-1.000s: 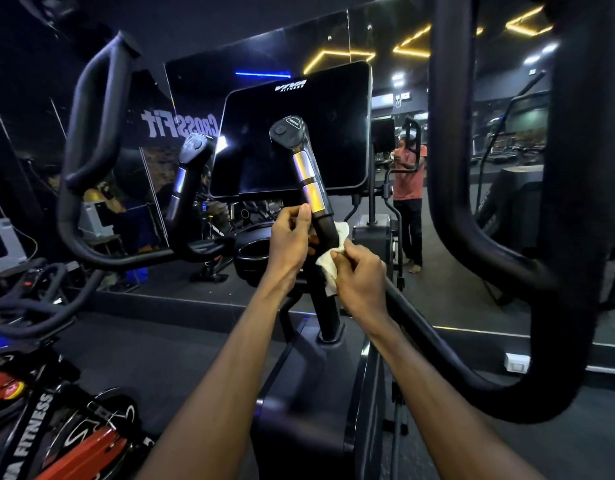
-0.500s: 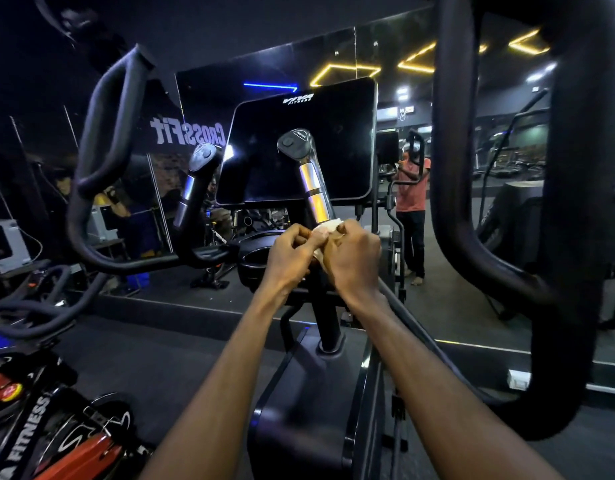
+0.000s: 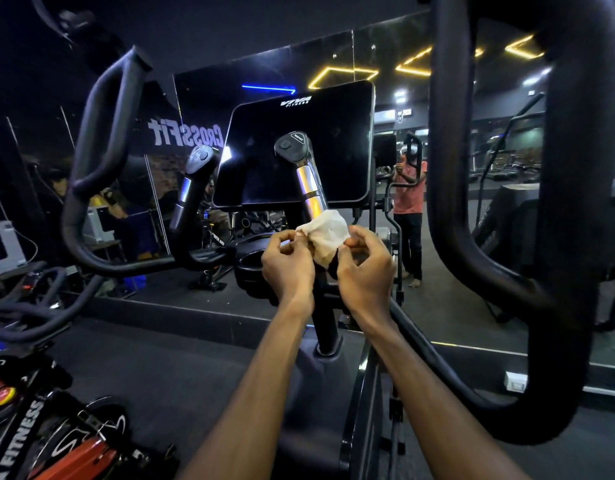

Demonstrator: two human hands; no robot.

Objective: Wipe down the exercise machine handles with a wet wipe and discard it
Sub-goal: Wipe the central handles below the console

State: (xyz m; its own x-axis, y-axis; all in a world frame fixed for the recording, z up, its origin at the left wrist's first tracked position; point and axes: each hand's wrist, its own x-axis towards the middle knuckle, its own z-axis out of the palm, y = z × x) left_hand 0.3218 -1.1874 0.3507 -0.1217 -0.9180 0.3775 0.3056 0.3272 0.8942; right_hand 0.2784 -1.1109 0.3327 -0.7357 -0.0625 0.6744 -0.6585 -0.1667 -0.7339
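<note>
Machine fills centre, dark screen up top, big black loop bar at right. Right handle with silver bands rises in front of screen; left handle beside it. Left hand and right hand together below right handle, fingers of both pinching crumpled white wipe between them, wipe touching handle's lower silver band.

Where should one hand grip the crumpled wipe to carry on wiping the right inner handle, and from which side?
Judging by its pose, gather the wipe at its bunched middle, coming from the right hand side, since it is already draped against the handle there.
</note>
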